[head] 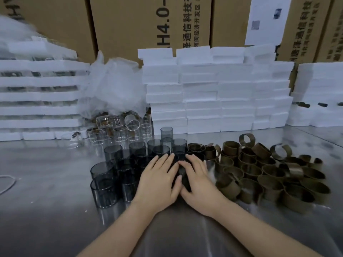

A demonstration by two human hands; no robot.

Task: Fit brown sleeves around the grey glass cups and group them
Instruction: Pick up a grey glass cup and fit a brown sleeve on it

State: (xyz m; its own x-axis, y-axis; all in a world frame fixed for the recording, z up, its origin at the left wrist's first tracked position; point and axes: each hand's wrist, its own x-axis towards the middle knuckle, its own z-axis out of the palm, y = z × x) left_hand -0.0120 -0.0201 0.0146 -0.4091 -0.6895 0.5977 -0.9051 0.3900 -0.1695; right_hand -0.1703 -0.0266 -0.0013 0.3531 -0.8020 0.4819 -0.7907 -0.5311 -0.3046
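Our left hand [157, 179] lies with straight fingers on the grey glass cups [113, 153], about fifteen, all upright. Our right hand [201, 181] rests there too; we cannot tell its hold. Right of the cups lie forty-odd brown sleeves [269, 184]. Behind the cups stand foam blocks [204, 89] and cardboard boxes [130, 25] reading "H4.0" and "通信科技".

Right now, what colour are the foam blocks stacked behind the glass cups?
The foam blocks are plain white; the head view shows it clearly.
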